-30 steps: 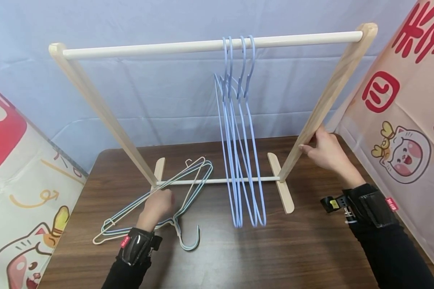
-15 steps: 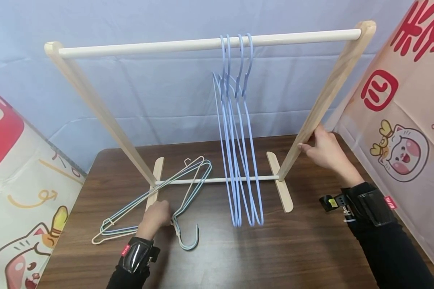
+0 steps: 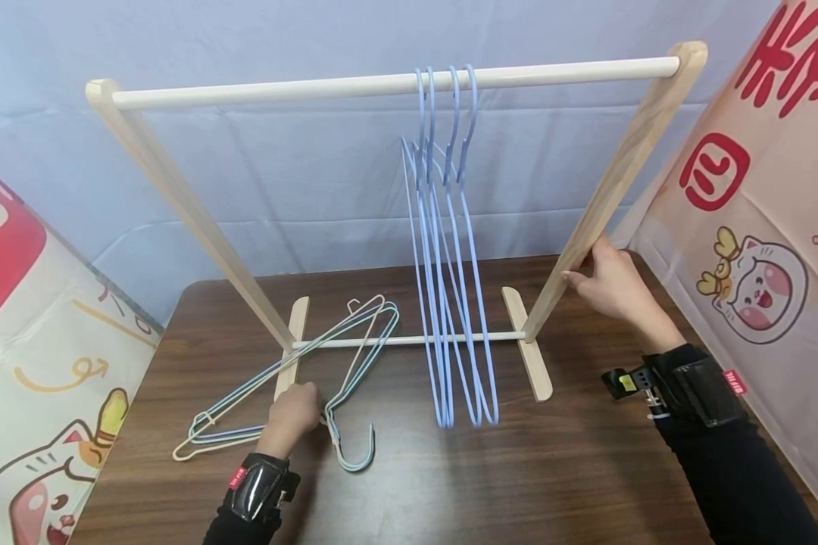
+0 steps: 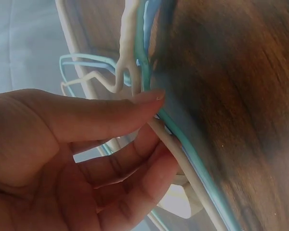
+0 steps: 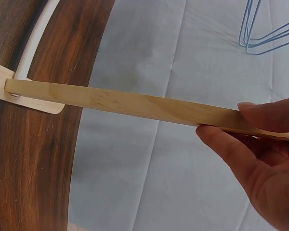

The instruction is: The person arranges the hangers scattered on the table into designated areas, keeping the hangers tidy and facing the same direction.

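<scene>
Thumb and fingers of my left hand pinch the stacked hangers near the hook's neck, with beige and teal wires between them. The stack, including a blue hanger, lies across the left foot of the rack; its hook points toward the front. My right hand grips the right wooden upright, thumb on one side and fingers on the other. Several blue hangers hang from the white top bar, right of its middle.
The rack's lower bar runs low between the uprights, behind the left hand. Its right foot rests on the brown table. A pale blue cloth stands behind, with printed panels at both sides.
My left hand has moved toward the front edge, from beside the rack's lower left corner to the hangers' neck. My right hand still grips the upright; the hangers look nearly unmoved.
</scene>
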`<state>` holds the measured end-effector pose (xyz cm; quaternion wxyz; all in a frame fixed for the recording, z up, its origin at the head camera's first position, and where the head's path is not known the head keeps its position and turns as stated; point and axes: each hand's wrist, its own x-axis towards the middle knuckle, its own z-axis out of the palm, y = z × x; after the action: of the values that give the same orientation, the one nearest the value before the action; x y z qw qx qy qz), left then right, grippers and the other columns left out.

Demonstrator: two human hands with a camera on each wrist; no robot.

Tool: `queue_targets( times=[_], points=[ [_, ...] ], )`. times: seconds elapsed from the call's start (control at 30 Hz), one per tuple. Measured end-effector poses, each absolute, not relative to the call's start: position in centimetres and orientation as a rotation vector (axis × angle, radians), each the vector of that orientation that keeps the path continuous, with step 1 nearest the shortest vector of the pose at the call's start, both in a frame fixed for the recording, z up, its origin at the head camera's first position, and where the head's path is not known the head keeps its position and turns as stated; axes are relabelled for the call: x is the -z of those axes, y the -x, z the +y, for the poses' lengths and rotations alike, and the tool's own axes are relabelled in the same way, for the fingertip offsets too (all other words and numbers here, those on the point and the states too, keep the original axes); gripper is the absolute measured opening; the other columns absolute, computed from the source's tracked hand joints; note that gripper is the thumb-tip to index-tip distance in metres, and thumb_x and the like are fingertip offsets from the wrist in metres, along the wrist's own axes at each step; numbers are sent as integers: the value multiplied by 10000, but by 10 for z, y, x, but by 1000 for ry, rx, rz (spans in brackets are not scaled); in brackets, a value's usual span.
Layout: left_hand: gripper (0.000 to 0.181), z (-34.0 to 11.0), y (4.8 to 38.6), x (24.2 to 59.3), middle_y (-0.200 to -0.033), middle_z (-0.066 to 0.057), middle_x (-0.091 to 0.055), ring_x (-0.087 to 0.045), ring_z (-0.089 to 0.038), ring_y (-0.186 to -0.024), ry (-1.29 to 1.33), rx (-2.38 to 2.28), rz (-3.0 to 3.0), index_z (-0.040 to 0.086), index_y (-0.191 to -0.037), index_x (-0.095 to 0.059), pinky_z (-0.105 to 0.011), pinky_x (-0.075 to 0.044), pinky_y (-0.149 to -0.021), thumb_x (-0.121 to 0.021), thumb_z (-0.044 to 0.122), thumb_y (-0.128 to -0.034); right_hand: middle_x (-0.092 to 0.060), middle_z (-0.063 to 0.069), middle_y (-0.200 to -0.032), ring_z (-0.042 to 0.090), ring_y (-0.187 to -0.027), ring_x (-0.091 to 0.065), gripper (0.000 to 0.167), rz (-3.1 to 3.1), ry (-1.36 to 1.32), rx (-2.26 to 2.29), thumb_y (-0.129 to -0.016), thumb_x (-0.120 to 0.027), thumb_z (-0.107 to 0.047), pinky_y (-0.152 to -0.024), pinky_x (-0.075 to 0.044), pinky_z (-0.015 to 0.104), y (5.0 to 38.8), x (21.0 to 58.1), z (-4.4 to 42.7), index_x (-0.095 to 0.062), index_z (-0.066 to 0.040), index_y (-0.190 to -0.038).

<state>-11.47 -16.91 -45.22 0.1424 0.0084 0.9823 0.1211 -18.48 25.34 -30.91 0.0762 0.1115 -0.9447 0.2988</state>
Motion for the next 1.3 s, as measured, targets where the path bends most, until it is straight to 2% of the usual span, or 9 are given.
queue_targets(
  times=[0.63, 1.3],
  points=[
    [248, -167, 113, 450, -580, -66, -493, -467, -208, -513, -58, -332, 2882, 89, -574, -473, -323, -383, -433, -528, 12, -803, -546, 286, -929, 427, -864, -537, 376, -2826, -313, -889, -835, -600, -48, -702, -388, 487, 184, 309, 252, -385, 84, -1113],
    [147, -165, 109, 444, -621, -105, -543, -514, -249, -535, -79, -293, 2901, 53, -632, -543, -370, -419, -445, -558, -23, -757, -550, 278, -923, 412, -844, -542, 382, -2828, -322, -894, -837, -598, -51, -679, -388, 469, 185, 309, 253, -379, 76, -1123]
  ],
)
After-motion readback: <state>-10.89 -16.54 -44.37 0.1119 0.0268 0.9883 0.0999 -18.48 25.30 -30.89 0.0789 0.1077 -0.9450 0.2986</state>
